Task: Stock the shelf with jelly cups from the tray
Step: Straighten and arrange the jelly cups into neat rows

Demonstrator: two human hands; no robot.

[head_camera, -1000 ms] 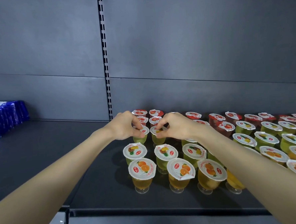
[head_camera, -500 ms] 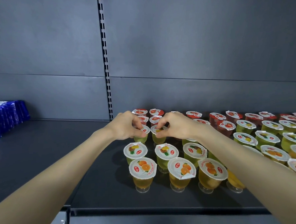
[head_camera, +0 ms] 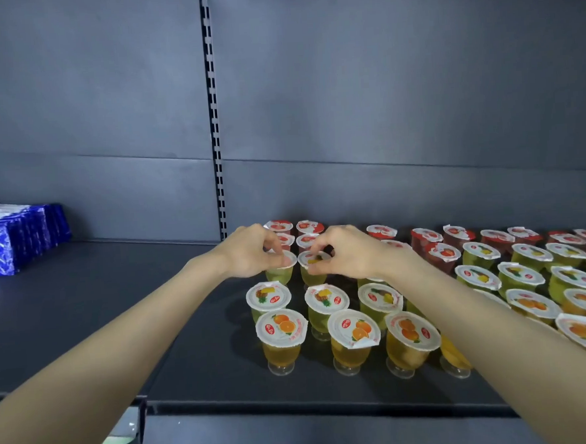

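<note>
Rows of jelly cups stand on the dark shelf [head_camera: 188, 334]: red ones at the back, green pineapple ones in the middle, orange ones [head_camera: 281, 339] in front. My left hand [head_camera: 249, 252] pinches the rim of a green jelly cup [head_camera: 280, 269] in the third row. Right beside it, my right hand [head_camera: 345, 253] pinches the lid edge of the neighbouring green jelly cup [head_camera: 312, 270]. Both cups stand on the shelf. No tray is in view.
A stack of blue packets [head_camera: 14, 239] sits at the far left of the shelf. A slotted upright [head_camera: 214, 123] runs up the grey back panel. The shelf's front lip [head_camera: 297, 427] lies below the cups; bare shelf stretches left of them.
Both hands stay on the two green cups with only slight finger shifts. The cups have hardly moved.
</note>
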